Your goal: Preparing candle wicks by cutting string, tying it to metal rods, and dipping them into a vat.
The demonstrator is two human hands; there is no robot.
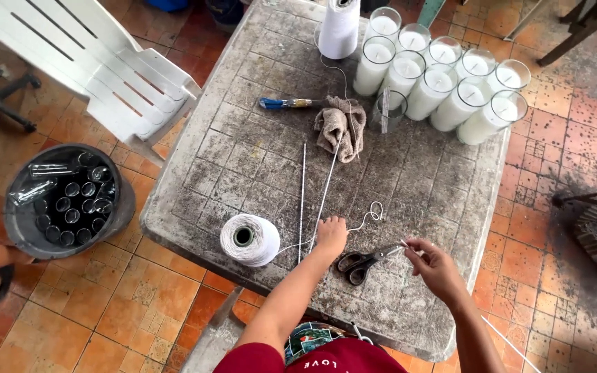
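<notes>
left hand (331, 235): low centre, fingers curled down, pressing white string (364, 220) onto the table (416, 179)
right hand (434, 266): lower right of centre, thumb and forefinger pinching the string end
string: loops between both hands, runs to the spool (249, 240) lying left of them
scissors (362, 262): flat on the table between the hands, dark handles
candles (443, 93): clear glass cylinders, white wax, clustered upper right
bucket (67, 200): grey, left edge, empty glasses inside

Two bare forearms without sleeves, wristbands or watch, left hand (331, 235) and right hand (435, 266) ungloved with no rings to be seen, dark red top at the chest, patterned teal, white and dark garment just above it
</notes>
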